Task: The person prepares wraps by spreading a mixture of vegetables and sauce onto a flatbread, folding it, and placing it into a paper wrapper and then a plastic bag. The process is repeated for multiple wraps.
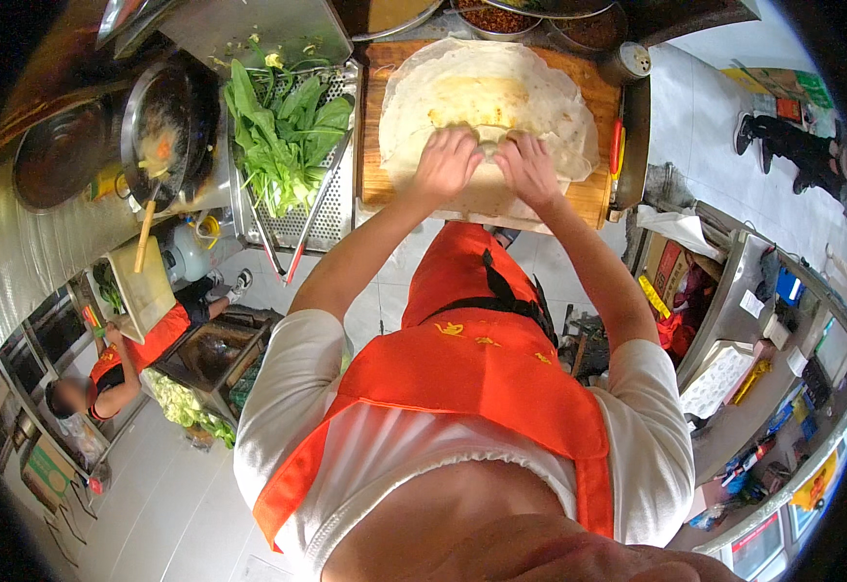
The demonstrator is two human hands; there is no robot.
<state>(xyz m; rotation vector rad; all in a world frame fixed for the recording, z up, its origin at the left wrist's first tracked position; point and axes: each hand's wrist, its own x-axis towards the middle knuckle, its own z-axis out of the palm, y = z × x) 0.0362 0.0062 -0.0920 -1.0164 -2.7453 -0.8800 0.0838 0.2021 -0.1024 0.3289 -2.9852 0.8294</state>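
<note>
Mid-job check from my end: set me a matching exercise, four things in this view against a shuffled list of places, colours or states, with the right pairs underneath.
Things
1. Leafy greens
2. Flatbread
3. Apron
4. Left hand

Places, colours, states
A. Orange-red with yellow designs
B. Touching the flatbread
C. On the perforated metal tray
D. Lying over the wooden board

Right pairs: 1-C, 2-D, 3-A, 4-B
</note>
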